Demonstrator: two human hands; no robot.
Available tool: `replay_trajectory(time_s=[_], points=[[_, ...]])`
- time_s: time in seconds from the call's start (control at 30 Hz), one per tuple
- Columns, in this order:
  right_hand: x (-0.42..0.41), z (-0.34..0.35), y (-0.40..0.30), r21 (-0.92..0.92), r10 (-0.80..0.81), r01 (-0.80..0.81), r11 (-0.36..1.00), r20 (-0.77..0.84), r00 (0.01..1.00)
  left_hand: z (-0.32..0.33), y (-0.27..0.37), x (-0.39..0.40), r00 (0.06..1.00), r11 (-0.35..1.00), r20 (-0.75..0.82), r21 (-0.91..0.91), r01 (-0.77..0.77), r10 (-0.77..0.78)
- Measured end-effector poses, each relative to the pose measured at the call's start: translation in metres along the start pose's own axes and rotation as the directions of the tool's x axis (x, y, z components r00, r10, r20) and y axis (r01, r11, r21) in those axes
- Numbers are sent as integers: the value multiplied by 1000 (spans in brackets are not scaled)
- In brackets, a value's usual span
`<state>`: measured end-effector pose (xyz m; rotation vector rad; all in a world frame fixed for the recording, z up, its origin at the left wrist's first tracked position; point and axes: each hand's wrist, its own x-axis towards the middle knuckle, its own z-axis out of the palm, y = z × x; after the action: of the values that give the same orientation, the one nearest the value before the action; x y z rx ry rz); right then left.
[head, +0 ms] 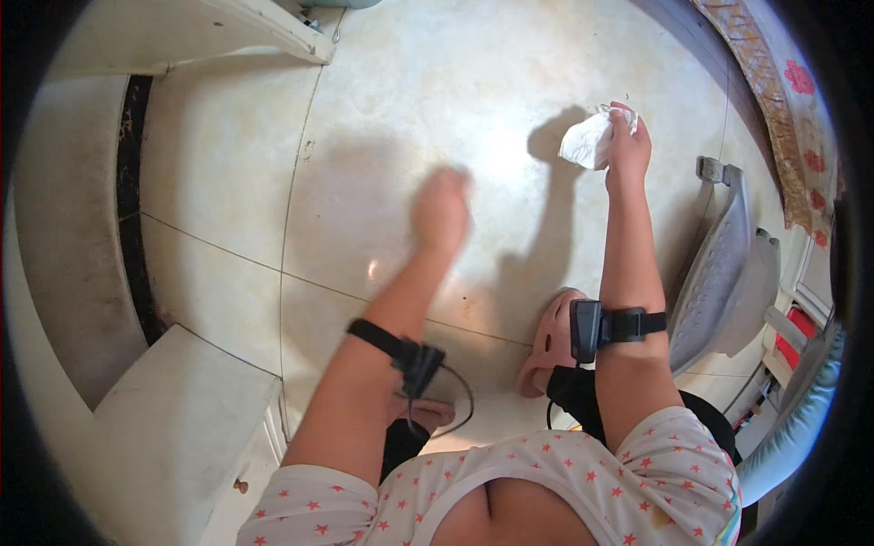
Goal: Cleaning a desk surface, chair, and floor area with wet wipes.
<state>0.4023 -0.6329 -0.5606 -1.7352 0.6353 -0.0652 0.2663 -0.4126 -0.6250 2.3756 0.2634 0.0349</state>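
My right hand [629,147] is stretched out ahead of me and grips a crumpled white tissue or thin cloth [588,141] between thumb and fingers. The white piece hangs off to the left of the hand, above the tiled floor [382,89]. My left hand [442,211] is in the middle of the view, blurred by motion. Its fingers look curled, but the blur hides whether anything is inside them. A black strap with a small device [586,331] sits on my right forearm, and a similar device [418,365] with a cable is on my left.
Grey folding chair parts [713,280] stand close to my right arm. A white cabinet with a wooden knob [240,485] is at lower left, and a pale door [198,31] juts in at upper left. Flower-patterned cloth [799,78] hangs at upper right. Pink clogs [554,334] are on my feet.
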Motion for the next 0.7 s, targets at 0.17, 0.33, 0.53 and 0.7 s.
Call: replay_trajectory(time_s=[0.17,0.33,0.53,0.7], points=[[12,5,-9,69,-25,25,997,-2,1000,-7,42,-48,925,996,374,20,-81,68],[11,7,-19,92,-24,25,995,-13,1000,-56,-59,49,993,962,-111,271,-18,50],[22,-11,0,108,10,2,994,-110,994,-54,-34,104,957,914,-290,380,141,-27],[27,-12,-5,192,0,42,981,-213,977,32,45,67,998,975,-37,218,-48,57]])
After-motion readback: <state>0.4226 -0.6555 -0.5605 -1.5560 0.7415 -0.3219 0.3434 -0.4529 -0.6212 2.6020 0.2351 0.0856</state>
